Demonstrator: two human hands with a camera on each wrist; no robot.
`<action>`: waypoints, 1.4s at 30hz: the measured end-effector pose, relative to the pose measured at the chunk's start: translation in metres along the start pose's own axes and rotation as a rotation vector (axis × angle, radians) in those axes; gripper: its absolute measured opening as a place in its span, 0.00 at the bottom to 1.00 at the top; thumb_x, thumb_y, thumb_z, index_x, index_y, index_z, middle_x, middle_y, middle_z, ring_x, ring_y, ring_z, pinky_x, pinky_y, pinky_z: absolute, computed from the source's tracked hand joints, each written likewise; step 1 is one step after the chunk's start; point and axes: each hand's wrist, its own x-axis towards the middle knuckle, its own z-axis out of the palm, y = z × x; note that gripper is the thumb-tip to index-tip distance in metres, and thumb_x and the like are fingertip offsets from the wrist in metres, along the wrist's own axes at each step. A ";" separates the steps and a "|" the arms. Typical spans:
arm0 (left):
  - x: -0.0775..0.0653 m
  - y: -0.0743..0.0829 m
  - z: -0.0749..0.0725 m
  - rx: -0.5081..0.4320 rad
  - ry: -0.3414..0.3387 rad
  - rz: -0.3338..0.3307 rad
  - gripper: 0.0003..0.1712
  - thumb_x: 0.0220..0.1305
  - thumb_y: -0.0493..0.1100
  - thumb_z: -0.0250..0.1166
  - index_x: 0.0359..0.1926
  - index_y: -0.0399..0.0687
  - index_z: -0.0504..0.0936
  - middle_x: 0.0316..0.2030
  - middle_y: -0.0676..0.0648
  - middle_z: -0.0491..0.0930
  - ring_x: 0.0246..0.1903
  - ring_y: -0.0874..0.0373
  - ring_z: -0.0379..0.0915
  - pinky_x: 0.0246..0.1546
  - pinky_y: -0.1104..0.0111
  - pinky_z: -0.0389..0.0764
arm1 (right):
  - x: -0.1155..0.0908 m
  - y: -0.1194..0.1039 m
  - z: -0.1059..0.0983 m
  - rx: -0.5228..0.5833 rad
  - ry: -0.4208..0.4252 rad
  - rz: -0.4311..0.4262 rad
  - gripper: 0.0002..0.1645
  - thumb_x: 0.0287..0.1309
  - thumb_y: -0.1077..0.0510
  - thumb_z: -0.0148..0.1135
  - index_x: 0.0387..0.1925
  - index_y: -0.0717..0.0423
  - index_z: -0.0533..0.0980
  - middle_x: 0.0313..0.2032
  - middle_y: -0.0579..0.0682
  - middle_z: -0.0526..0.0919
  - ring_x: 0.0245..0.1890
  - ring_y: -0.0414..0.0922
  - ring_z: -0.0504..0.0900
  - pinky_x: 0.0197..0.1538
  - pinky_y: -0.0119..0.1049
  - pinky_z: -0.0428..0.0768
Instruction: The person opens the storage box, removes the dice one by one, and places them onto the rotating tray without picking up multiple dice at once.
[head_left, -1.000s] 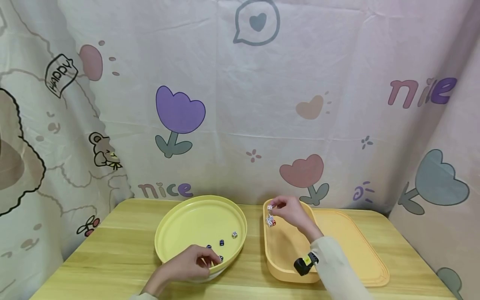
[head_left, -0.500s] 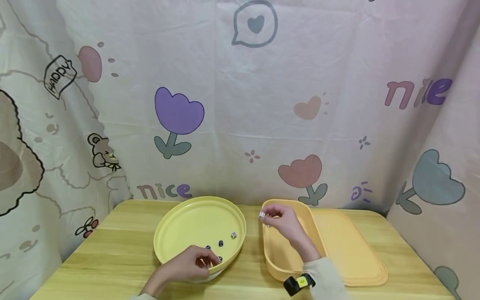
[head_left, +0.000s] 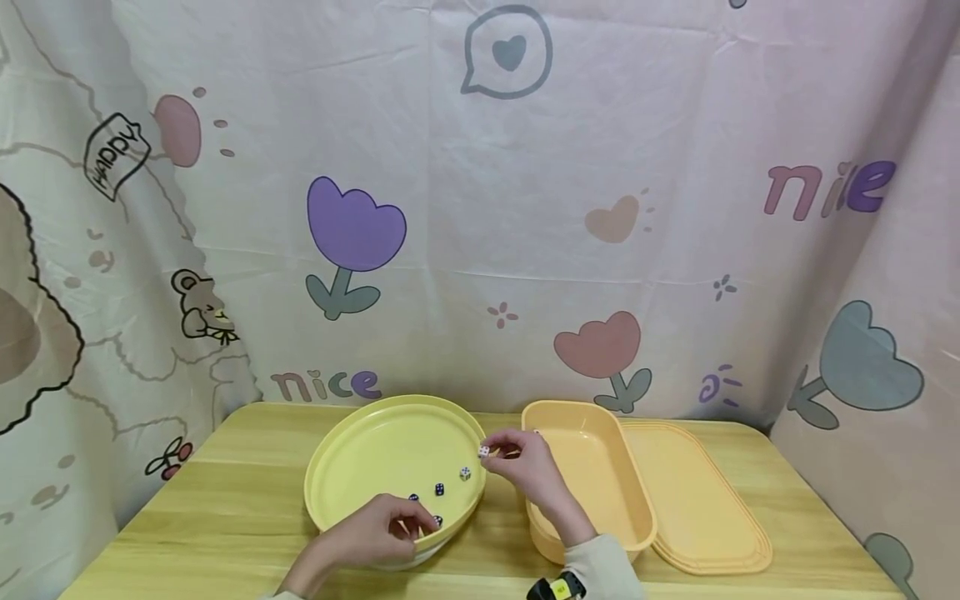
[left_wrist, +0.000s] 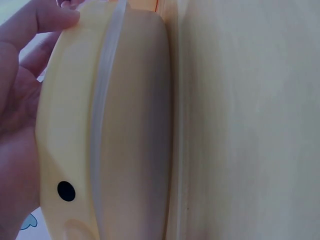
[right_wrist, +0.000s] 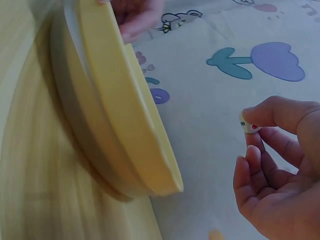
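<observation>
In the head view my right hand (head_left: 528, 471) pinches a white die (head_left: 483, 452) between thumb and fingertips, just off the right rim of a round yellow tray (head_left: 375, 442). The right wrist view shows the same die (right_wrist: 248, 124), with a red pip on one face. My left hand (head_left: 375, 529) grips the tray's near rim, thumb on the outside as the left wrist view shows, other fingers over the inner side. Inside the tray, a dark blue die (head_left: 438, 520) sits by its fingertips. Two more dark dice and a white die (head_left: 465, 473) lie nearby.
An orange rectangular box (head_left: 600, 479) stands right of the tray, with a bit of a die showing at its far left corner beyond my right hand. Its flat lid (head_left: 708, 500) lies on the wooden table (head_left: 202, 500). A printed curtain (head_left: 450, 208) hangs behind.
My right hand has come left out of the orange box with the white die, over to the tray's right rim. The left hand has stayed at the near rim.
</observation>
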 end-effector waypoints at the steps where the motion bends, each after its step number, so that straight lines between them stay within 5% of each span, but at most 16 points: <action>1: 0.000 0.000 0.000 0.002 0.002 0.003 0.18 0.50 0.27 0.61 0.41 0.45 0.85 0.33 0.58 0.80 0.32 0.68 0.72 0.34 0.72 0.78 | 0.001 0.000 0.003 0.005 -0.005 -0.002 0.09 0.47 0.68 0.69 0.34 0.65 0.82 0.30 0.49 0.82 0.30 0.41 0.76 0.33 0.29 0.76; 11: 0.000 -0.001 0.001 0.021 0.013 0.020 0.18 0.49 0.27 0.61 0.41 0.47 0.85 0.33 0.59 0.80 0.32 0.68 0.73 0.33 0.71 0.78 | 0.001 0.011 0.023 0.038 -0.105 0.036 0.09 0.47 0.68 0.69 0.33 0.67 0.80 0.29 0.51 0.81 0.28 0.40 0.74 0.31 0.28 0.74; 31: 0.000 0.001 -0.001 0.012 0.007 0.006 0.17 0.51 0.28 0.61 0.41 0.46 0.85 0.33 0.58 0.80 0.32 0.68 0.73 0.33 0.71 0.78 | 0.001 0.017 0.028 -0.083 -0.087 0.045 0.08 0.46 0.65 0.70 0.31 0.61 0.81 0.27 0.44 0.79 0.28 0.37 0.74 0.31 0.29 0.74; 42: 0.001 0.002 0.000 0.027 0.007 -0.004 0.17 0.50 0.28 0.61 0.41 0.46 0.85 0.34 0.59 0.80 0.32 0.68 0.73 0.33 0.72 0.78 | 0.000 0.014 0.026 -0.125 -0.075 0.047 0.11 0.47 0.67 0.69 0.36 0.66 0.81 0.33 0.56 0.81 0.32 0.42 0.73 0.33 0.31 0.73</action>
